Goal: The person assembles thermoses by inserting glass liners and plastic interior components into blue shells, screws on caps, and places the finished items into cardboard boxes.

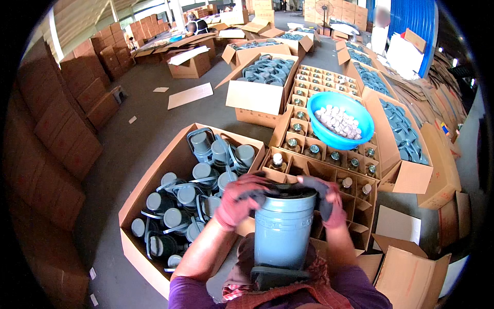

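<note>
Grey plastic flask shell (284, 232) | rigid, light, likely smooth-sided | left hand (239, 200) and right hand (329, 201), gloved, both closed around its top rim | best gripped there, base braced on lap.

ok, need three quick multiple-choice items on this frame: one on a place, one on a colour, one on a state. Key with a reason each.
1. Where does the bowl of white caps sit?
A. on the divided carton of bottles
B. on the floor
C. in the person's lap

2. What colour is the bowl?
A. red
B. blue
C. white

3. How are the hands on the grey container?
A. both off it
B. only one
C. left hand and right hand both at its top

A: it rests over the dividers.
B: rim is bright blue.
C: both gloves grip the top.
</note>
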Action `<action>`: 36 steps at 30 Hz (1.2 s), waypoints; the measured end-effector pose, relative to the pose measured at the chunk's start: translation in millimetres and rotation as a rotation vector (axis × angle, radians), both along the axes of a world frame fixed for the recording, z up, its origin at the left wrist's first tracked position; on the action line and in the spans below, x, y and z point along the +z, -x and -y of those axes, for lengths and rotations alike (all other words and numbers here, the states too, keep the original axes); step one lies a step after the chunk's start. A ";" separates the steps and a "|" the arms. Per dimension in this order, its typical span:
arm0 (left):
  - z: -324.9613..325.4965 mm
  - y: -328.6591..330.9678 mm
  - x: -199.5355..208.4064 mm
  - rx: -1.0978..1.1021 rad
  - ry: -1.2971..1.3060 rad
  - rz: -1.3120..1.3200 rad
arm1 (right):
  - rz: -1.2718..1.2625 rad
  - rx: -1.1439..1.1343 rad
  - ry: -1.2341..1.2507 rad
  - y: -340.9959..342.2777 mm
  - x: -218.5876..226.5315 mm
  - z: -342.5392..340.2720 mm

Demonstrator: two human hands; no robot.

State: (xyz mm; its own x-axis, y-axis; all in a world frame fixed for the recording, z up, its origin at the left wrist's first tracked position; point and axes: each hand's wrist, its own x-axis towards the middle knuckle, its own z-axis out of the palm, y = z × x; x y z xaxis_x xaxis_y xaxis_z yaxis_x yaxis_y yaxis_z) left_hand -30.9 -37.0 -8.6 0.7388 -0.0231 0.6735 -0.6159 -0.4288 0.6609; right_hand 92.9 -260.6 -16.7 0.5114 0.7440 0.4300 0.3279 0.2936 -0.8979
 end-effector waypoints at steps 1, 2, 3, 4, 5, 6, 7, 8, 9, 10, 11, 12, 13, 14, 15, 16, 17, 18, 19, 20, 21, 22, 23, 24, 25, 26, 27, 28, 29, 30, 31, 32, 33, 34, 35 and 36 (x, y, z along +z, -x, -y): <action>-17.1 6.1 -18.9 -0.045 0.196 -0.189 | 0.084 0.017 -0.034 -1.7 2.9 -4.4; -20.7 11.7 -21.7 -0.095 0.403 -0.379 | 0.165 0.028 -0.058 -5.1 6.5 -8.2; -26.1 13.5 -19.4 -0.199 0.442 -0.361 | 0.245 0.044 -0.085 -5.2 7.2 -11.5; -7.2 2.2 10.7 -0.115 0.206 -0.276 | -0.182 0.210 -0.156 -14.4 -14.8 -10.4; 24.5 -5.6 44.2 -0.023 -0.014 -0.197 | -0.524 0.293 -0.249 -22.7 -26.8 -16.6; 47.9 -11.4 59.2 0.090 -0.232 -0.121 | -0.879 0.388 -0.349 -27.0 -39.3 -25.3; 62.8 -15.3 57.0 0.102 -0.302 -0.082 | -0.948 0.482 -0.389 -33.6 -65.7 -35.6; 67.5 -15.5 50.2 0.128 -0.375 -0.047 | -0.878 0.532 -0.380 -30.2 -65.3 -29.6; 50.2 -12.9 36.7 0.044 -0.177 0.046 | -0.802 0.576 -0.377 -27.9 -65.5 -24.3; 26.5 -10.1 22.3 -0.139 0.032 0.063 | -0.572 0.368 -0.250 -14.1 -34.4 -8.9; 9.2 -7.0 1.1 -0.123 0.088 0.081 | 0.015 0.122 -0.020 -11.1 -2.5 -10.7; -1.0 -2.1 -15.6 -0.117 0.145 0.083 | 0.133 0.057 0.005 -4.5 -1.7 -13.6; 0.8 -6.1 -16.1 -0.189 0.237 0.048 | 0.153 0.080 0.023 -6.2 8.3 -10.7; 2.7 -9.3 -16.3 -0.258 0.328 0.012 | 0.173 0.104 0.040 -8.7 15.7 -8.3; -8.1 -8.1 -32.0 -0.298 0.432 -0.083 | 0.160 0.116 -0.008 -9.9 13.4 -10.5; -18.6 -6.0 -46.3 -0.337 0.535 -0.177 | 0.169 0.183 -0.014 -9.5 19.9 -7.8; -6.5 -11.6 -45.4 -0.364 0.789 -0.223 | 0.167 0.230 -0.011 -7.7 31.3 -2.4; 8.5 -18.5 -44.2 -0.388 1.042 -0.270 | 0.164 0.277 -0.008 -6.7 44.1 1.9; 21.9 -17.5 -44.0 -0.354 0.963 -0.417 | 0.252 0.475 -0.071 -10.9 59.4 -2.6; 34.9 -15.8 -43.8 -0.327 0.873 -0.559 | 0.301 0.624 -0.030 -10.7 80.3 -6.1; 59.7 -16.2 -35.3 -0.352 0.806 -0.592 | 0.492 0.718 0.021 -8.5 106.9 -10.6; 84.1 -23.0 -40.7 -0.415 0.784 -0.574 | 0.678 0.796 0.098 -7.2 121.8 -14.6; 102.2 -28.3 -48.3 -0.461 0.811 -0.553 | 0.728 0.764 0.211 -4.3 133.0 -15.4; 116.5 -30.1 -52.4 -0.497 0.836 -0.531 | 0.779 0.732 0.317 -0.1 141.8 -15.0; 124.5 -30.2 -56.9 -0.523 0.860 -0.512 | 0.856 0.694 0.313 4.2 142.7 -17.9; 129.5 -26.6 -60.9 -0.543 0.885 -0.515 | 0.920 0.628 0.371 13.3 147.8 -14.7; 131.7 -22.3 -68.3 -0.563 0.910 -0.531 | 0.981 0.560 0.428 24.4 153.9 -8.8; 130.6 -17.7 -76.4 -0.590 0.936 -0.562 | 1.040 0.491 0.485 32.6 157.2 -4.7; 126.0 -11.5 -87.7 -0.621 0.967 -0.607 | 1.135 0.426 0.517 35.7 157.1 -2.5; 123.0 -6.7 -98.3 -0.666 0.997 -0.662 | 1.142 0.372 0.573 36.2 157.6 4.3; 118.3 0.6 -111.3 -0.708 1.046 -0.726 | 1.145 0.321 0.628 34.8 156.0 11.7; 110.4 6.1 -122.0 -0.766 1.092 -0.777 | 1.153 0.271 0.681 32.2 154.9 18.7; 102.9 10.9 -131.8 -0.823 1.136 -0.828 | 1.095 0.284 0.726 24.0 145.7 25.5; 97.9 13.3 -131.5 -0.860 1.155 -0.869 | 1.107 0.305 0.660 21.8 143.2 27.6; 99.9 12.0 -131.1 -0.882 1.090 -0.873 | 1.117 0.327 0.594 20.8 142.2 29.1; 101.0 5.9 -129.1 -0.874 0.983 -0.844 | 1.127 0.348 0.527 21.0 143.2 29.9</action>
State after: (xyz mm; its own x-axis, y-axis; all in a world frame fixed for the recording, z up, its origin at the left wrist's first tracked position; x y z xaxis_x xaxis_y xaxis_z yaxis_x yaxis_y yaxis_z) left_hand -36.8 -137.9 -137.8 0.8895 -0.4471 0.0942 0.2457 0.6418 0.7264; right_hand 71.9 -290.5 126.5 -0.1928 0.9750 0.1108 0.9541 0.2126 -0.2108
